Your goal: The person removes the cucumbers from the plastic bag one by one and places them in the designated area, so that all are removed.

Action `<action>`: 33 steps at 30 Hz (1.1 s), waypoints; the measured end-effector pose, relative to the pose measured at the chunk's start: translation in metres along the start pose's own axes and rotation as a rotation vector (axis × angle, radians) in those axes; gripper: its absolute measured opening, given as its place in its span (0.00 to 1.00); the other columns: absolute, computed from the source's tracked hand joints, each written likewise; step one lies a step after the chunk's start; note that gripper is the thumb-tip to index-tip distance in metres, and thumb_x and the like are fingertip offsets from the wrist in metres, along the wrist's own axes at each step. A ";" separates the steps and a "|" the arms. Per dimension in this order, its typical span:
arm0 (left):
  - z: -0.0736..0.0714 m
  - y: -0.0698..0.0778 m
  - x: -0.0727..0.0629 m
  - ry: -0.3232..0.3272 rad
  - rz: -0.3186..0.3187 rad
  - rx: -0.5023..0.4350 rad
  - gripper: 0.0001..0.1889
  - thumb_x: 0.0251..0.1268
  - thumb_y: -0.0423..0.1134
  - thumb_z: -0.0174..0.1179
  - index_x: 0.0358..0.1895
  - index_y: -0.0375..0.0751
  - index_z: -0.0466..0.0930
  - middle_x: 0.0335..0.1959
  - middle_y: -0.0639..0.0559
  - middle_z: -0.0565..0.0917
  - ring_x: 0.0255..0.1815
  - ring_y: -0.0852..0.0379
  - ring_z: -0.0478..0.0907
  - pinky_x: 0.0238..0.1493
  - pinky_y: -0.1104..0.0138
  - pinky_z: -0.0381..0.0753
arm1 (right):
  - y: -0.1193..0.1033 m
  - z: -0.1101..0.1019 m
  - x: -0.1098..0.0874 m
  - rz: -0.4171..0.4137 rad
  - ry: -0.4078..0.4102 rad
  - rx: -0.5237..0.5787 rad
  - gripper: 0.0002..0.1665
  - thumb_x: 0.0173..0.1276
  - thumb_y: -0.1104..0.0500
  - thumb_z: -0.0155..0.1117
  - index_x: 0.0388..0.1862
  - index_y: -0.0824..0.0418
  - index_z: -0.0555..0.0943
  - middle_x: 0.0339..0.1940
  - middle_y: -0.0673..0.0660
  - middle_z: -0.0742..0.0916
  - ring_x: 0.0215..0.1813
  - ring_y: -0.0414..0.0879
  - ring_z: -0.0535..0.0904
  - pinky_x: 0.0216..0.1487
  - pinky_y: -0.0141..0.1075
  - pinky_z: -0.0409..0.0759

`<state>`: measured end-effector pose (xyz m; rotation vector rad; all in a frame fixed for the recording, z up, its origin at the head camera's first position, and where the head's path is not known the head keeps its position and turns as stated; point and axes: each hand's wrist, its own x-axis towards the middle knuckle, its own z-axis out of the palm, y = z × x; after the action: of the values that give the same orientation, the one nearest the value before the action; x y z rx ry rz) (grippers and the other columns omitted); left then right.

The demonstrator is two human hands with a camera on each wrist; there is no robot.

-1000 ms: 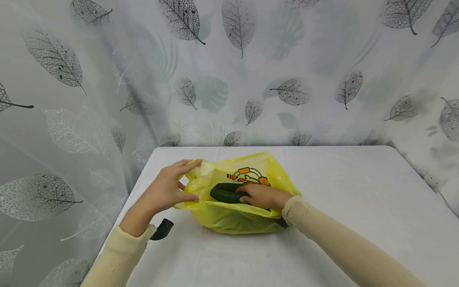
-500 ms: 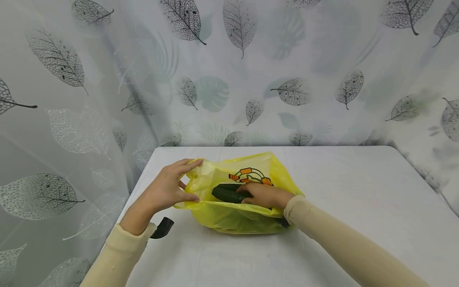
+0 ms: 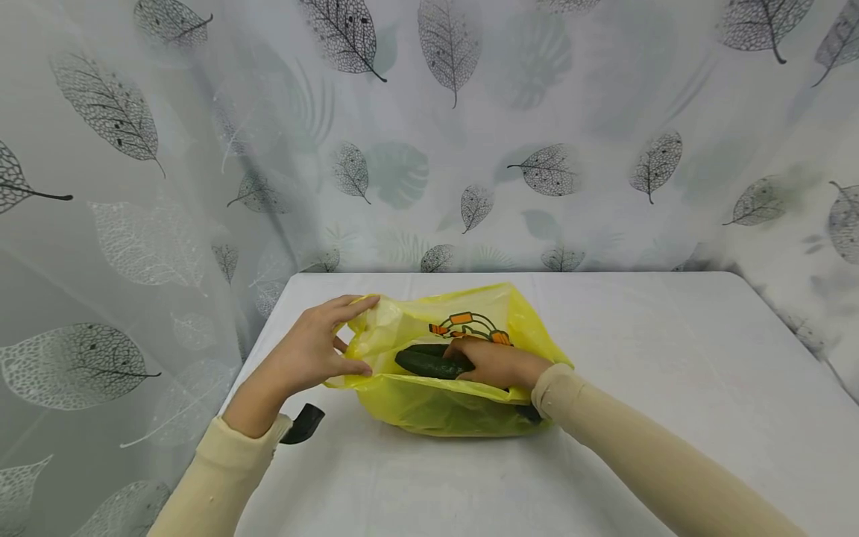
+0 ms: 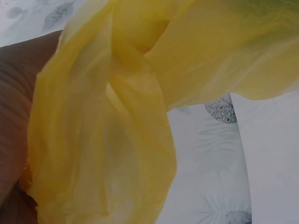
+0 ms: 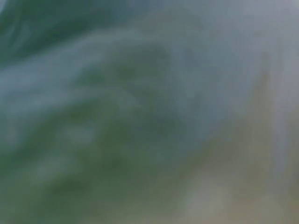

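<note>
Leaf-printed curtains [image 3: 510, 74] are hanging behind the white bench [image 3: 671, 358]. Nearer its left edge than its right, a yellow bag [image 3: 429, 414] is holding two cucumbers. Both hands are gripping: the left hand [image 3: 309, 354] is spreading the bag's mouth, presumably making room, while the right hand [image 3: 493, 362] is clasping the front cucumber [image 3: 426, 365] from above, probably because the bag is blocking other approaches.

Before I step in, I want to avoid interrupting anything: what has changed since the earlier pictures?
Very little: the right hand has edged slightly to the person's right, and the right side of the yellow bag with it. Nothing was visibly taken hold of or let go. The left hand still holds the bag's left edge; the dark green cucumbers remain inside.
</note>
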<state>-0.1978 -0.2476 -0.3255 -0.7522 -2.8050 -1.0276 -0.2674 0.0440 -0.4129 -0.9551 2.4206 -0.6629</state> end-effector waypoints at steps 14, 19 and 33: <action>-0.001 0.000 0.002 -0.005 0.011 -0.007 0.51 0.41 0.30 0.83 0.75 0.40 0.68 0.69 0.45 0.74 0.60 0.46 0.75 0.40 0.67 0.87 | -0.001 -0.009 -0.007 -0.096 0.093 0.028 0.28 0.71 0.58 0.69 0.67 0.62 0.74 0.65 0.56 0.79 0.69 0.52 0.73 0.70 0.47 0.72; 0.001 0.000 0.002 -0.003 0.008 -0.019 0.52 0.40 0.29 0.84 0.75 0.40 0.67 0.69 0.45 0.73 0.61 0.48 0.75 0.40 0.67 0.87 | 0.001 -0.004 -0.014 -0.134 0.132 0.050 0.27 0.70 0.59 0.71 0.65 0.62 0.76 0.63 0.54 0.81 0.67 0.50 0.74 0.70 0.45 0.71; 0.002 0.001 0.003 -0.011 -0.005 -0.025 0.56 0.37 0.28 0.84 0.77 0.40 0.65 0.70 0.49 0.72 0.61 0.50 0.73 0.42 0.68 0.87 | 0.001 -0.005 -0.032 -0.199 0.220 0.196 0.28 0.65 0.60 0.75 0.63 0.58 0.78 0.59 0.50 0.83 0.62 0.45 0.77 0.66 0.43 0.75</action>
<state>-0.2001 -0.2444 -0.3261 -0.7562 -2.8101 -1.0648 -0.2499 0.0694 -0.4022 -1.0980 2.4061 -1.1076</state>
